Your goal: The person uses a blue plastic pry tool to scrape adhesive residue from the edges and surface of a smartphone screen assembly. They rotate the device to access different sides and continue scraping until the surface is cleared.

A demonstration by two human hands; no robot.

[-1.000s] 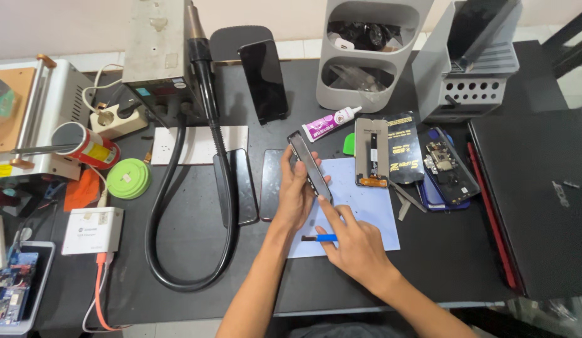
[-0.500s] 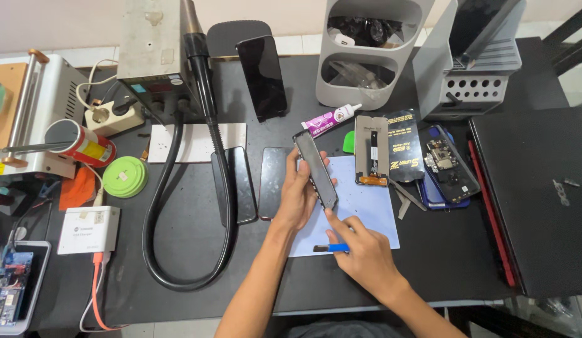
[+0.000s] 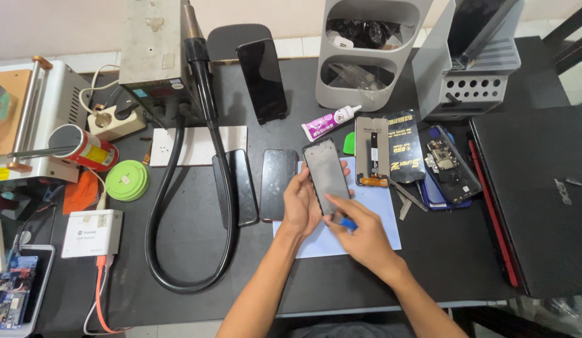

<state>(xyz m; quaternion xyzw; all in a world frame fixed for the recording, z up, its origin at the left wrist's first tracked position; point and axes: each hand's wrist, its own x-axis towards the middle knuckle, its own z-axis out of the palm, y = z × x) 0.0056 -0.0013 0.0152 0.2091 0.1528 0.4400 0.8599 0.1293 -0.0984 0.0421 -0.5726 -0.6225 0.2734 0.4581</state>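
The left hand (image 3: 301, 201) is gripping a dark phone screen panel (image 3: 326, 176) from the side, fingers curled round its lower left edge and fingertips showing past its right edge, so the panel is standing tilted above a pale blue mat (image 3: 372, 216). The right hand (image 3: 360, 235) is pinching a small blue-handled tool (image 3: 347, 223) between thumb and fingers, with the index finger stretching along the panel's lower right edge and touching it.

Taking the mat as the landmark: it is lying on the black table (image 3: 197, 256), and both hands are working over its left half. Just left of the mat two dark phones (image 3: 278, 184) are lying face up side by side, and further left a thick black hose (image 3: 178, 206) is looping across the table. Touching the mat's upper right corner, a phone frame with an orange flex cable (image 3: 371, 152) is lying beside a black packet (image 3: 405, 146). Right of the mat an opened phone back (image 3: 450, 166) is showing its inner parts, and well to the right a closed black laptop (image 3: 538, 194) is sitting. Above the mat a white and purple glue tube (image 3: 328, 123) is lying near a grey two-tier bin (image 3: 365, 53). Far left of the mat, a round green disc (image 3: 127, 180) is resting near a white box (image 3: 90, 233).
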